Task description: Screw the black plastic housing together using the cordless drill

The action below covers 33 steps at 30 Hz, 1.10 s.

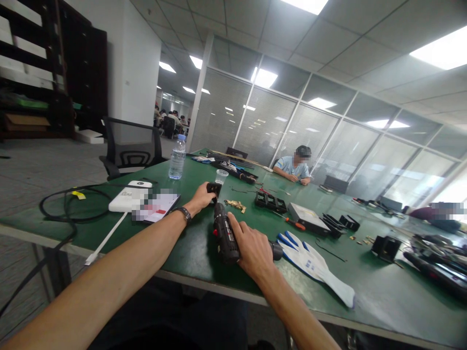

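My right hand (251,245) is wrapped round the grip of a black cordless drill (225,238) held over the table's near side. The drill's front end points away from me, toward a small black plastic part (212,190). That part is pinched in my left hand (200,198); whether the bit touches it I cannot tell. Just behind it stands a clear plastic cup (221,176). A heap of small brass-coloured pieces (236,205) lies right of the part. A white and blue work glove (314,265) rests on the table to the right of my right hand.
On the green table (189,250) are a water bottle (177,158), a white device (127,197), a black cable (75,221), a black compartment tray (270,201), a screwdriver (295,223) and a flat box (308,218). Another person (294,167) sits at the far side.
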Available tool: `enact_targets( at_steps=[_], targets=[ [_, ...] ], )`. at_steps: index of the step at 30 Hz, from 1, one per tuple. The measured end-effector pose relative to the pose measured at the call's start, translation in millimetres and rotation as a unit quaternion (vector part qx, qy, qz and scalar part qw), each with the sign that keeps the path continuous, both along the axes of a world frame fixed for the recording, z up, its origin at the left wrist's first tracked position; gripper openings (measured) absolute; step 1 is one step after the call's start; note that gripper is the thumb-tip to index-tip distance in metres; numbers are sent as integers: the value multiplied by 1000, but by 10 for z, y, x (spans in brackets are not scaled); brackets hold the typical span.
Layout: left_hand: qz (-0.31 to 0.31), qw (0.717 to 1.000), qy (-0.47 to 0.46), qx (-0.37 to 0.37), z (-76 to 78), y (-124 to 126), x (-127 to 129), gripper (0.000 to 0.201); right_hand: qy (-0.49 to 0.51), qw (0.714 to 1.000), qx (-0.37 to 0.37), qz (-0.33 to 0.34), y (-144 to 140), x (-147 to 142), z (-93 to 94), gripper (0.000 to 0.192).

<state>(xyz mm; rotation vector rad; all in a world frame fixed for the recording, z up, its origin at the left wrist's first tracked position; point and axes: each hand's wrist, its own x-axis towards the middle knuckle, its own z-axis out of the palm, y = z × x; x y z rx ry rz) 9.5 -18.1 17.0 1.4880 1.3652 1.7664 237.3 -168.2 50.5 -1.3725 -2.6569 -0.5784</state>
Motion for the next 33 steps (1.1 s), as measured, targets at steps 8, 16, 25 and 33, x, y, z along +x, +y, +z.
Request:
enact_targets(
  at_steps=[8, 16, 25, 33],
  targets=[
    [2, 1000, -3, -4, -12, 19, -5, 27, 3, 1000, 0, 10, 19, 18, -18, 95],
    [0, 1000, -8, -12, -20, 35, -7, 29, 15, 1000, 2, 12, 18, 18, -16, 93],
    [-2, 1000, -19, -20, 41, -45, 32, 26, 4, 1000, 0, 8, 17, 16, -21, 97],
    [-6, 1000, 0, -28, 26, -39, 26, 22, 11, 1000, -1, 13, 28, 21, -29, 98]
  ],
)
